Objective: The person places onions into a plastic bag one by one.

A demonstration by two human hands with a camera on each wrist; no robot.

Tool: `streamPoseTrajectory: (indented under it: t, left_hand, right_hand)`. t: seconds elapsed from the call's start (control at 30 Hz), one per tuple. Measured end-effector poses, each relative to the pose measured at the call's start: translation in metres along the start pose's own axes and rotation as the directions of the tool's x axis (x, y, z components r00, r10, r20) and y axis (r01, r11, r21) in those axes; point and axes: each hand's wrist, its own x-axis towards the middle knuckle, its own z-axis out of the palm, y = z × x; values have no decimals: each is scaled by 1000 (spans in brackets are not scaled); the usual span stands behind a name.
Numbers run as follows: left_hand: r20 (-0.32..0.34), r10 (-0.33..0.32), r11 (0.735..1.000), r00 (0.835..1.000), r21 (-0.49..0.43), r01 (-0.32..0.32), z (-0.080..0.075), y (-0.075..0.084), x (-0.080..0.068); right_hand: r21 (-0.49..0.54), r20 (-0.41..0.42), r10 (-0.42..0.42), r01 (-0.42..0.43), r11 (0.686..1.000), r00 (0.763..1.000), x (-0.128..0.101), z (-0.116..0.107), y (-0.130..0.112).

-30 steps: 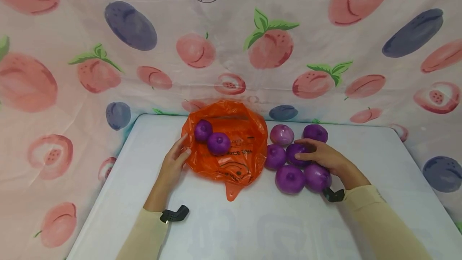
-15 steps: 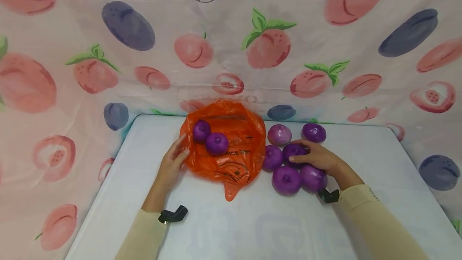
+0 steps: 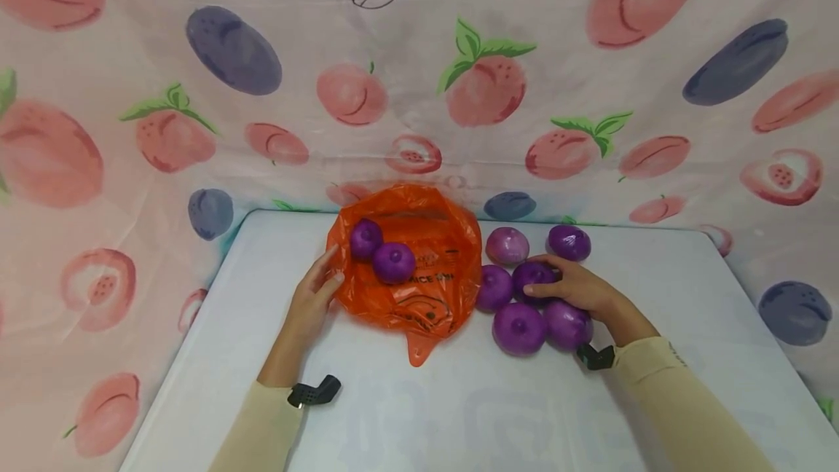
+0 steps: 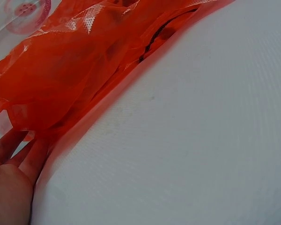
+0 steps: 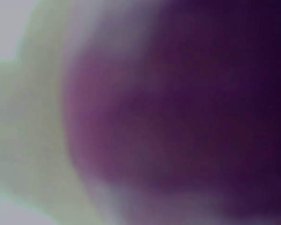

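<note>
Left hand (image 3: 313, 296): laid on the white table (image 3: 419, 414) at the 9 o'clock edge of the orange bag (image 3: 419, 290); fingers are seen nearly straight, tips touching the plastic, nothing gripped. In the left wrist view the fingers (image 4: 18, 150) are shown flat under the bag's crumpled edge (image 4: 75, 70).

Orange bag: spread at the table's centre, toward 12 o'clock, mouth opened upward; black print is borne on its front. Two purple onions are held inside, one (image 3: 365, 237) at 10 o'clock of the other (image 3: 394, 261), the pair touching.

Loose purple onions, six, grouped just at 3 o'clock of the bag: a pale one (image 3: 507, 245) and a dark one (image 3: 569, 242) at the back; one (image 3: 494, 288) just beside the bag; one (image 3: 534, 274) in the middle; two at the front (image 3: 518, 328) (image 3: 567, 325).

Right hand (image 3: 577, 288): curled over the middle onion, thumb and fingers set round it, wrist passing above the front right onion. The onion is not lifted from the table as far as can be told. The right wrist view is filled with a blurred purple surface (image 5: 187, 117).

Backdrop: fruit-printed cloth (image 3: 197, 93) hung behind the table
</note>
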Motion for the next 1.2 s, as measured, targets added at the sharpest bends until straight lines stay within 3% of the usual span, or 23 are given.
streamPoseTrajectory:
  t: [0.33,0.57,0.67,0.93,1.2]
  left_hand:
    - [-15,-1,1000,1000,-9,1,-1,-1,0]
    - [3,3,999,1000,-46,-3,0,-4,2]
    - [-1,14,999,1000,-42,-14,0,-3,2]
    - [14,28,999,1000,-38,-28,1,-1,2]
    - [0,16,1000,1000,-24,-16,1,-1,1]
  right_hand:
    - [31,-6,30,-29,999,1000,3,1,3]
    - [185,22,36,-39,982,999,-1,-7,0]
    - [200,29,35,-40,979,999,-4,-11,-4]
    - [163,13,38,-40,986,999,-6,-13,-34]
    - [105,15,-22,21,994,1000,0,2,-72]
